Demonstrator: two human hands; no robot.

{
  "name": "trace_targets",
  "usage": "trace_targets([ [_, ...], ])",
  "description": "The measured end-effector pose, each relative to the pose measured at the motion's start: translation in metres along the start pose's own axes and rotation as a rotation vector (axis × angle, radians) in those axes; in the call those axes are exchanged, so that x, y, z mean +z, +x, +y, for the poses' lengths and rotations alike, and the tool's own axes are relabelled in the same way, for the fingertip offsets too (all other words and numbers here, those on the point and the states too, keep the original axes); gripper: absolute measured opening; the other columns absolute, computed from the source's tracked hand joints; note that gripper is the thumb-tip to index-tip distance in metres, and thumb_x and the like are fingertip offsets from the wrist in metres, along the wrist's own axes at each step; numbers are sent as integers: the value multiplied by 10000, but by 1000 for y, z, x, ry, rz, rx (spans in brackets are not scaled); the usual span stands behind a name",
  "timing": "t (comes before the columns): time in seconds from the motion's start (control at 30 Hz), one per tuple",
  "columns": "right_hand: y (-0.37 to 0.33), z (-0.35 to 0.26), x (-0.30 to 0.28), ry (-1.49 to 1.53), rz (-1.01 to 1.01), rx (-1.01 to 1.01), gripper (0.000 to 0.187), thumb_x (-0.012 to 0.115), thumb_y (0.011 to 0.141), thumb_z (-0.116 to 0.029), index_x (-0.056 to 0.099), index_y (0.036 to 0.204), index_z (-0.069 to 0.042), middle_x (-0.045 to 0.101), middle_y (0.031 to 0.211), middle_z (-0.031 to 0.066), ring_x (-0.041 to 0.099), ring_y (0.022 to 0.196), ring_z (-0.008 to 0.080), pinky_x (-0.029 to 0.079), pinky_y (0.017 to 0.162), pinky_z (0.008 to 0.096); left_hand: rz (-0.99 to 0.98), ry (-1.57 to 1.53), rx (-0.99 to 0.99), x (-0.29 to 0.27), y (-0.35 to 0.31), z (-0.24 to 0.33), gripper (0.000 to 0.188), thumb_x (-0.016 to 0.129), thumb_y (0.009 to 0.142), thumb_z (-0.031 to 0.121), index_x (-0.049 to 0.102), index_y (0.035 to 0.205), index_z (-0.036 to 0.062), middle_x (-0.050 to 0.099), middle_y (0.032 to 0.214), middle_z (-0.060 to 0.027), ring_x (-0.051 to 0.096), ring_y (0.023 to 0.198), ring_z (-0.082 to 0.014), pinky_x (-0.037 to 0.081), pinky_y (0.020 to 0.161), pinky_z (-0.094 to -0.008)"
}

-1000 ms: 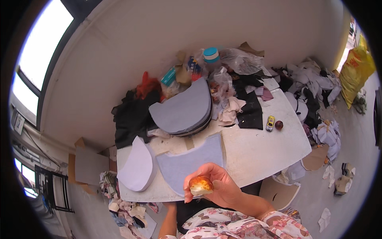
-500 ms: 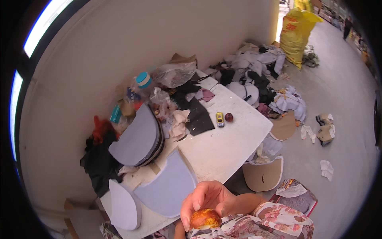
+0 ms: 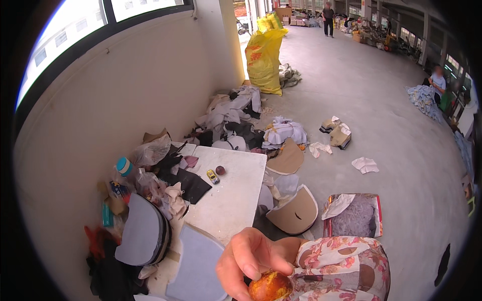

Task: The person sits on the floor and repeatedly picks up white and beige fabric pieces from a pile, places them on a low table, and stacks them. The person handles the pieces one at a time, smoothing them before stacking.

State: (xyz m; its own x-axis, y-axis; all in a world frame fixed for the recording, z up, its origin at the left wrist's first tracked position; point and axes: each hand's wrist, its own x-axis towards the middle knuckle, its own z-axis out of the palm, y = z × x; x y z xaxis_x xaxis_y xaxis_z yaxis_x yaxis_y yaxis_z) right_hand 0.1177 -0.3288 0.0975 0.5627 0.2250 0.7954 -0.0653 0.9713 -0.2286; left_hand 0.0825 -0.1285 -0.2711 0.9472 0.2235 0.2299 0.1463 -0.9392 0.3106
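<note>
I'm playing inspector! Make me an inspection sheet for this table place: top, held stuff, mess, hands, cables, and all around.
Surface: white flat-topped table, crowded on its left side.
Held thing: round, shiny orange-brown item; what it is, I can't tell.
Clutter: small yellow toy car beside a dark red round object; stack of curved grey panels; flat pale-blue panel.
Hands: right hand holds the item; left hand out of view.
Cables: nothing seen.
Surroundings: tall yellow plastic sack, heaped fabric scraps, two people in the background.
</note>
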Motion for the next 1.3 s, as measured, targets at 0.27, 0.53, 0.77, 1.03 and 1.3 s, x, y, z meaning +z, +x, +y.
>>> trace_targets([
  [0.27, 25, 3, 33, -123, -135, -34, 408, 776, 774, -303, 615, 959, 23, 659, 833, 261, 645, 729, 324, 507, 618, 380, -3, -17, 18, 6, -19, -17, 568, 588, 823, 426, 533, 1296, 115, 514, 1337, -154, 476, 1227, -369, 361, 1037, -483],
  [0.53, 15, 55, 11, 250, -132, 218, 408, 782, 777, -177, 594, 1051, 60, 637, 925, 310, 657, 795, 381, 537, 653, 455, -70, 8, -72, 18, -88, -54, 581, 576, 832, 462, 528, 1310, 135, 503, 1360, -140, 465, 1247, -365, 357, 1048, -480],
  [0.77, -1, 90, 5, 324, -202, 311, 359, 784, 778, -173, 637, 997, 71, 656, 959, 291, 665, 821, 353, 513, 699, 396, -110, 42, -137, 19, -97, -58, 582, 557, 843, 480, 517, 1328, 160, 491, 1381, -122, 456, 1263, -362, 358, 1051, -479],
  [1.03, -12, 103, 6, 497, -85, 476, 360, 787, 774, -148, 634, 1006, 79, 655, 978, 290, 664, 845, 349, 520, 722, 375, -122, -100, -158, -3, -88, -45, 515, 581, 828, 445, 586, 1247, 145, 577, 1273, -131, 524, 1177, -364, 397, 999, -489],
  [1.3, 2, 108, 9, 464, -246, 538, 320, 758, 805, -141, 629, 992, 83, 664, 1014, 257, 666, 899, 329, 533, 736, 375, -180, -131, -232, -35, -84, -34, 515, 605, 813, 433, 595, 1231, 133, 584, 1254, -139, 529, 1165, -370, 404, 987, -489],
])
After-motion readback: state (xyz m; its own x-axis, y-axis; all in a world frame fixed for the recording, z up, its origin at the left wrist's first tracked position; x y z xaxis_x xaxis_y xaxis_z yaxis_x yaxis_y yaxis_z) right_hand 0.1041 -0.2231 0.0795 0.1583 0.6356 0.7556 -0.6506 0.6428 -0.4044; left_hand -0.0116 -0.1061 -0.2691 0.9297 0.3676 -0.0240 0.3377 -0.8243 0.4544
